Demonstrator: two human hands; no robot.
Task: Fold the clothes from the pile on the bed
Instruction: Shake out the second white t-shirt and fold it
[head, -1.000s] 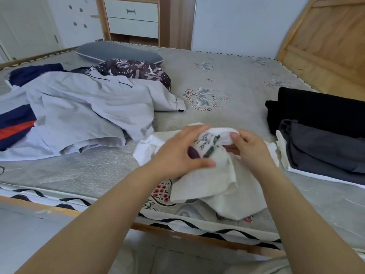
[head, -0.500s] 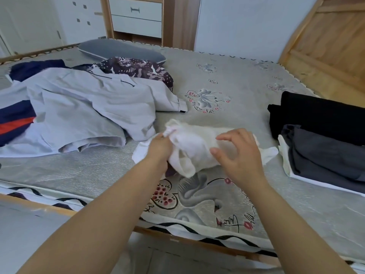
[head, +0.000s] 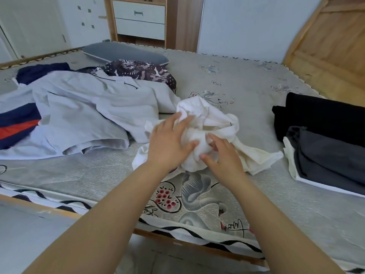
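Observation:
A crumpled white garment (head: 209, 115) lies bunched on the bed (head: 246, 89) just in front of me. My left hand (head: 169, 141) rests on its left side with the fingers spread and fairly straight. My right hand (head: 221, 157) grips the bunched cloth from the near right, thumb and fingers curled into it. The unfolded pile sits to the left: a light grey shirt (head: 83, 107), a dark patterned garment (head: 142, 72) and a navy piece with a red stripe (head: 17, 123).
At the right edge stands a folded stack: a black garment (head: 324, 115), a dark grey one (head: 331, 151) and a white one (head: 292, 167) underneath. A grey pillow (head: 122, 53) lies at the back. A wooden headboard (head: 331, 46) rises on the right.
The white garment has moved farther onto the bed and is more bunched. My left hand went from gripping its edge to lying flat on it; my right hand closed into the cloth.

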